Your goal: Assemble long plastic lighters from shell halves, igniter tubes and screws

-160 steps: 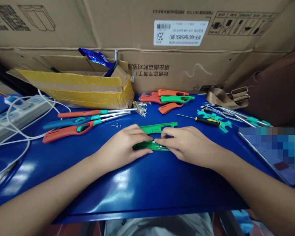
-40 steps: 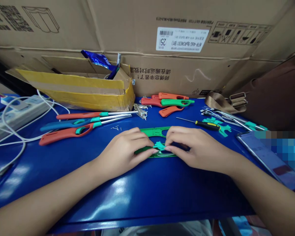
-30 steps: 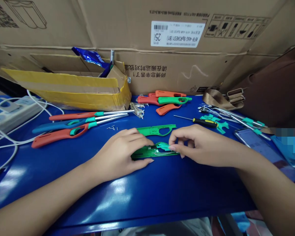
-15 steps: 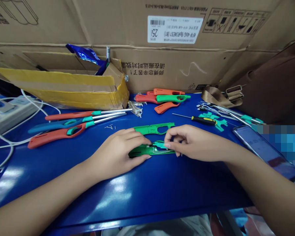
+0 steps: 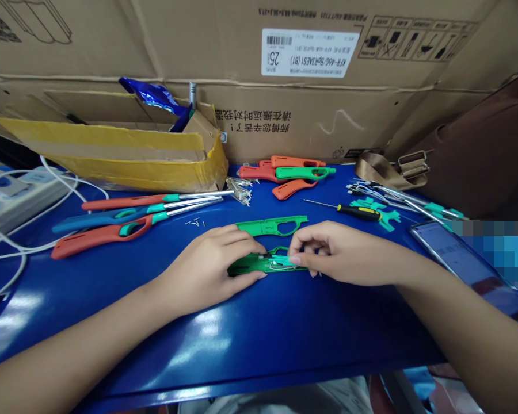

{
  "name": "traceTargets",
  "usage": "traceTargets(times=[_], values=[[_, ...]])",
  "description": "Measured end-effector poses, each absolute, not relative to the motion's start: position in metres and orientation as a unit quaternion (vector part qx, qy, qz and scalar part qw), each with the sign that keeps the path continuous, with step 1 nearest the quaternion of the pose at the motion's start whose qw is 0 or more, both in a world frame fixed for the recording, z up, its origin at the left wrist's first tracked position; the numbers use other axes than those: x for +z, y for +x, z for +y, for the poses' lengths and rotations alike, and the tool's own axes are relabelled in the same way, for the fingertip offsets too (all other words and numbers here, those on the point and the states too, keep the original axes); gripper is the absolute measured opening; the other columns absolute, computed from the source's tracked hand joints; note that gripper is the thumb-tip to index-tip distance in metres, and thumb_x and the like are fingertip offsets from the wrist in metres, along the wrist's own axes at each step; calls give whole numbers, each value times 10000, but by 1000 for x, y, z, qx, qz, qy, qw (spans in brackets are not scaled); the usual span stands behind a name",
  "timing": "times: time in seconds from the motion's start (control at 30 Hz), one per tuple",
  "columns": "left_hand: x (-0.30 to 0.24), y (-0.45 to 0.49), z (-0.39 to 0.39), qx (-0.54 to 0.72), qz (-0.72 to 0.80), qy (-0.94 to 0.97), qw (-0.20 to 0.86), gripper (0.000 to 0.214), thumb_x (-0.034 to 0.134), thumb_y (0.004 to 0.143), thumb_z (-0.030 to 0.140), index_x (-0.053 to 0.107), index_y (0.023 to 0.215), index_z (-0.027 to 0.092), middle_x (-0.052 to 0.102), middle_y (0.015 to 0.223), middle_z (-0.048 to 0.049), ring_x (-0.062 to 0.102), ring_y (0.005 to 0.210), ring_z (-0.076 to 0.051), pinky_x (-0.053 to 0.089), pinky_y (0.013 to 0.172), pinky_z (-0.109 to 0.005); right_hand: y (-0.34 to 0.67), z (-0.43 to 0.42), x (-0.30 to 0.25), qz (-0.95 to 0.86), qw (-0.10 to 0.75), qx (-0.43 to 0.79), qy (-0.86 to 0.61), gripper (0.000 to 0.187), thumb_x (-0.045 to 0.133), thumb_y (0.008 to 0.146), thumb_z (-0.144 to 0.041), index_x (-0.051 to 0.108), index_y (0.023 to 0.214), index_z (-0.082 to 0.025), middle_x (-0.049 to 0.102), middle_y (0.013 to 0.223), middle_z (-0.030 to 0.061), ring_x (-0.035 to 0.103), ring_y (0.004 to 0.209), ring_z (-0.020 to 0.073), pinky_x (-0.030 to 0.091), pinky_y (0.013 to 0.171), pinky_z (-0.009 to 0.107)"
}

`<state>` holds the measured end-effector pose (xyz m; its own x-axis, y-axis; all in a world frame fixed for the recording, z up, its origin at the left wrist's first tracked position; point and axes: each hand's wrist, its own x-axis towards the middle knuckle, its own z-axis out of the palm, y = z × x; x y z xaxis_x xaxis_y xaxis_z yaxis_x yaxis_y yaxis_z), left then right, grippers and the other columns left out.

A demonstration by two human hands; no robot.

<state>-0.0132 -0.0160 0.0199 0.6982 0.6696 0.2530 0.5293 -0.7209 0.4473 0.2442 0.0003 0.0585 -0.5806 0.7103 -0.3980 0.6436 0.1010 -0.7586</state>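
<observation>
A green plastic handle half (image 5: 267, 264) lies flat on the blue table (image 5: 259, 333) in front of me. My left hand (image 5: 207, 267) presses down on its left end, fingers curled over it. My right hand (image 5: 336, 253) pinches a small teal trigger piece (image 5: 281, 260) into the half's middle. A second green handle half (image 5: 271, 225) lies just behind, untouched.
Three long lighters (image 5: 125, 215) lie at the left, beside a taped cardboard box (image 5: 125, 155) and a power strip (image 5: 12, 198). Orange and green handle halves (image 5: 289, 175) are piled at the back. A screwdriver (image 5: 349, 210), teal pieces (image 5: 375, 210), metal tubes (image 5: 414, 201) and a phone (image 5: 461, 259) lie at the right.
The teal trigger piece, held above the green half by my right fingers a second ago, now sits lower in it. My left hand has stayed on the half's left end.
</observation>
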Motion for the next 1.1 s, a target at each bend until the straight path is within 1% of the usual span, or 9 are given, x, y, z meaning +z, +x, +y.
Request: traceTargets(times=[0.13,0.27,0.43,0.53,0.7,0.83,0.93,1.0,1.1], values=[[20,-13,-16,200,331,906,174,211,699,938,319,691,1116,204,736,1035,-44,650,939,-218,499,867,-361,242,0,58,-732,44,510,-449,206,617,939,-375,651,884,-179,630,714,-4,596,670,140,446,608,255],[21,-13,-16,204,331,905,175,211,693,944,324,690,1111,196,732,1028,-42,647,937,-214,499,862,-360,241,0,58,-737,49,501,-451,223,585,959,-383,663,912,-180,663,764,14,598,691,146,453,629,268],[21,-13,-16,201,331,905,177,206,697,939,311,693,1112,201,730,1027,-41,647,936,-212,503,861,-356,242,-2,59,-749,42,491,-443,223,574,961,-377,674,905,-186,659,745,2,553,639,127,421,568,249],[20,-13,-16,199,331,905,180,212,689,943,315,688,1125,208,728,1041,-43,644,947,-216,507,864,-360,242,-2,59,-755,38,486,-438,224,559,968,-370,670,899,-188,661,740,-5,551,626,119,413,546,239],[20,-13,-17,200,337,901,188,220,672,951,295,656,1153,208,711,1098,-52,629,1015,-220,516,882,-360,244,-2,61,-766,22,477,-430,226,571,964,-373,671,878,-190,655,732,-11,535,612,113,393,531,234],[21,-13,-17,206,327,901,197,144,634,965,249,665,1102,216,688,1124,-59,627,1035,-209,522,887,-345,246,-4,66,-801,22,445,-399,191,584,954,-316,706,881,-189,708,820,20,589,710,140,421,606,257],[22,-13,-18,211,303,909,195,133,618,972,239,686,1085,220,679,1151,-63,632,1056,-202,519,912,-340,247,-5,67,-832,24,418,-365,134,589,936,-224,714,893,-205,732,891,11,616,779,144,426,659,264],[22,-13,-18,208,291,914,191,140,624,977,266,697,1087,219,677,1168,-68,637,1066,-204,515,932,-347,246,-5,66,-843,34,401,-358,127,590,927,-187,710,892,-208,722,881,-4,608,768,133,419,654,258],[21,-12,-19,205,295,915,182,166,645,975,334,705,1074,215,678,1179,-74,642,1070,-213,515,935,-356,244,-4,64,-854,69,367,-361,116,598,942,-205,691,873,-197,690,848,-4,583,751,128,406,642,254]])
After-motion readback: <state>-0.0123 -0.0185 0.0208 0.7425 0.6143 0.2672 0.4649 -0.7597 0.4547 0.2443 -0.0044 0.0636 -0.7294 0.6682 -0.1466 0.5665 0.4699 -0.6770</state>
